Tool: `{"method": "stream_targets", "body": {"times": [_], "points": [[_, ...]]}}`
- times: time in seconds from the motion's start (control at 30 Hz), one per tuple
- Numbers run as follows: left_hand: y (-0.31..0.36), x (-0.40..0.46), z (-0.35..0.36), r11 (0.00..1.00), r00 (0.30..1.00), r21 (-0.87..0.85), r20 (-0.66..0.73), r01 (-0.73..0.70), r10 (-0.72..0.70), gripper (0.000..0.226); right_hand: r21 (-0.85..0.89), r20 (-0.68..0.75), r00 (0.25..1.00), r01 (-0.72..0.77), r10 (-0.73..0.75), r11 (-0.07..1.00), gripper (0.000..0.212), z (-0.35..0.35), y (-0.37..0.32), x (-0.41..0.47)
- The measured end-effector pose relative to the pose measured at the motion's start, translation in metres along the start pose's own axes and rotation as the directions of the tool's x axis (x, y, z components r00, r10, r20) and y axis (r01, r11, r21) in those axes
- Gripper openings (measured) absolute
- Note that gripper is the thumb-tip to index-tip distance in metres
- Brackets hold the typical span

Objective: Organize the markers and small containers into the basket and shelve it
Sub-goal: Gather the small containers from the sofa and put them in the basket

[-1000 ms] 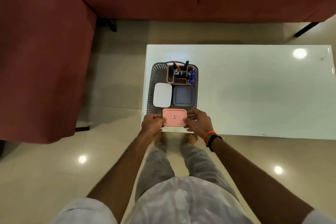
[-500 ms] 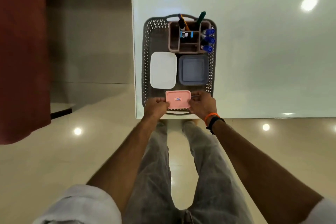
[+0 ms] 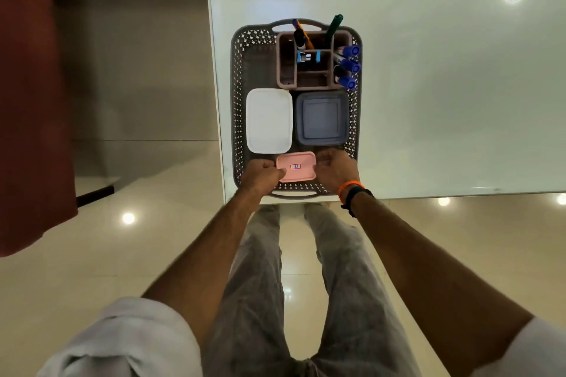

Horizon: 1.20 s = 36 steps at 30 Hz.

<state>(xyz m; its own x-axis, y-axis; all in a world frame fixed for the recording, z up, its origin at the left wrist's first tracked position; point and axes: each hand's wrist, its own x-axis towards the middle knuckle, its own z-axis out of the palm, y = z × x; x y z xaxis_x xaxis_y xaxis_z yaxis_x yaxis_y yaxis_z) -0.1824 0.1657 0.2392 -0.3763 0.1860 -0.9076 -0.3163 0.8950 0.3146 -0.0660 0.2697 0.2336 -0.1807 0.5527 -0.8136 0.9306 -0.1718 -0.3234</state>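
Note:
A grey perforated basket (image 3: 239, 76) sits at the near left corner of the white table (image 3: 444, 86). Inside it stand a brown divided organizer (image 3: 286, 61) with several markers (image 3: 349, 66), a white lidded container (image 3: 269, 121) and a grey-blue lidded container (image 3: 321, 118). A small pink container (image 3: 296, 167) lies at the basket's near end. My left hand (image 3: 262, 174) grips its left side and my right hand (image 3: 335, 170) grips its right side, fingers curled.
A red sofa (image 3: 27, 101) fills the left edge, with a dark leg on the floor. Glossy tiled floor lies below the table's near edge, where my legs stand. The table's right part shows only light reflections.
The camera has moved forward over the table. My hands have carried the pink container from the basket's near rim into its near end.

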Motion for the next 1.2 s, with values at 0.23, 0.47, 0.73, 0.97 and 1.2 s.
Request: {"method": "stream_targets", "body": {"times": [0.23,0.47,0.73,0.97,1.2], "points": [[0.030,-0.022,-0.027,0.997,0.986,-0.005,-0.147,-0.074,0.073,0.017,0.055,-0.097,0.995,0.034,-0.029,0.998,0.024,-0.036,-0.017,-0.012],[0.063,-0.013,-0.056,0.994,0.876,0.030,-0.470,-0.101,0.104,0.047,0.154,-0.364,0.931,0.077,-0.016,0.985,0.030,-0.070,-0.024,0.006],[0.066,0.037,-0.062,0.983,0.948,0.175,-0.301,-0.053,0.104,0.030,0.081,-0.183,0.983,-0.019,0.034,0.997,0.038,-0.067,-0.018,0.052],[0.059,0.053,-0.061,0.970,0.943,0.239,-0.308,-0.050,0.124,0.029,0.015,-0.234,0.972,0.031,-0.027,0.999,0.028,-0.054,-0.017,0.063],[0.055,0.026,-0.071,0.973,0.944,0.203,-0.285,-0.109,0.165,0.039,0.041,-0.258,0.966,0.045,-0.033,0.998,0.038,-0.067,-0.018,0.035]]}}
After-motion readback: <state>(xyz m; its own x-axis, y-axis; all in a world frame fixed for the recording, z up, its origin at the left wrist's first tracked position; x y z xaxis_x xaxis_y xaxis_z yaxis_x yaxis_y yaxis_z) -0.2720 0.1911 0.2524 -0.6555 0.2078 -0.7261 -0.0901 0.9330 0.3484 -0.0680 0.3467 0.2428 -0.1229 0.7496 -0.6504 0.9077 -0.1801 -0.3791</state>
